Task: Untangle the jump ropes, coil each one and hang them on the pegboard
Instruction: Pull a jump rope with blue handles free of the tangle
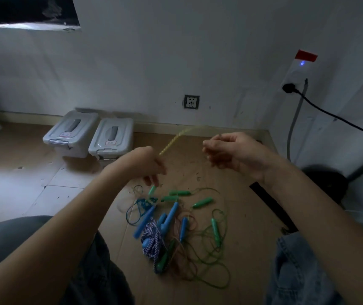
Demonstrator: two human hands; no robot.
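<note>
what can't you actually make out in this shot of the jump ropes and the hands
Head view only:
- Yellow rope: motion-blurred; its far end fades toward the right hand, so contact there is unclear.
- Left hand: blurred, fingers point away; grip unclear.
- Rope pile: cords overlap in dim light, so which handle belongs to which rope is unreadable.
- Bin labels: too small.
- Pegboard: out of frame.

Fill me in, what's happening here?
A person sits on the floor, pulling a yellow twisted rope taut between both hands: left hand and right hand each hold it. The rest, green and blue handled ropes, lie in a tangle on the floor between the knees. Nothing looks coiled yet; no pegboard in view.
</note>
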